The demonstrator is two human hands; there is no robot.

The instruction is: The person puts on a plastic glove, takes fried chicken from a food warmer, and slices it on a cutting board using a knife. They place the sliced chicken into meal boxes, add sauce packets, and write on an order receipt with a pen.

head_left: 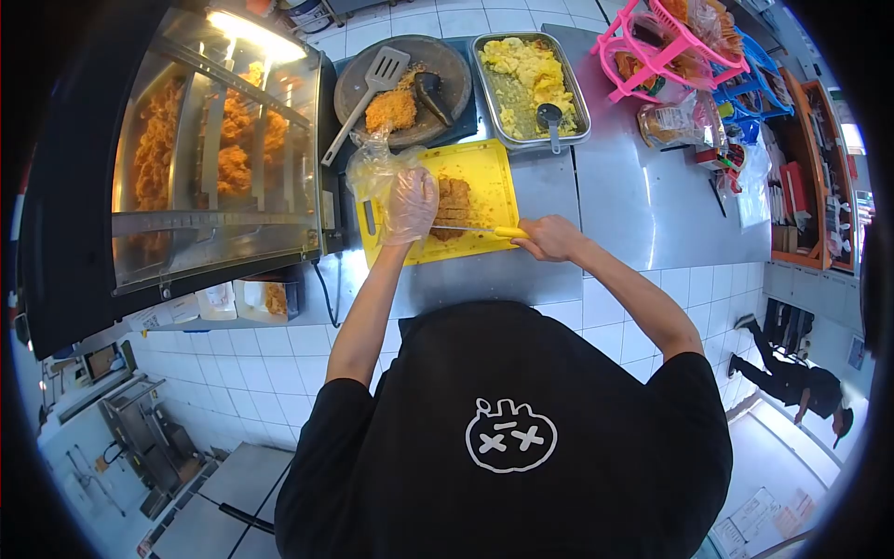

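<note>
A steel counter [643, 205] runs across the scene, with a lit glass cabinet [177, 168] of fried food along its left side. In the middle, towards the near edge, lies a yellow cutting board [494, 168], slightly askew. Beyond it on the far left is a round dark block [350, 79]; to the far right is a pink basket [643, 61] of packets, and between those two sits a metal tray [586, 116] of yellow, crumbly food.

Both hands are over the yellow board. The left hand [410, 200], in a clear plastic glove, lies on the left of the sliced fried piece [454, 191], right up against its edge. I cannot tell whether its fingers press on the piece or pinch it, as the tips are hidden. The bare right hand [551, 238] is well to the right of the piece, at the board's near right corner, its fingers closed round the handle of a knife [505, 232].

The piece lies between the two hands, its long axis running near to far, and the left hand is the nearer. The blade points left, straight across that axis and in line with the cuts already in it, over the near part; its tip ends just beside the gloved hand.

Smaller still, a grey slotted spatula [380, 74] and a crumbed piece [391, 111] rest on the round block.
</note>
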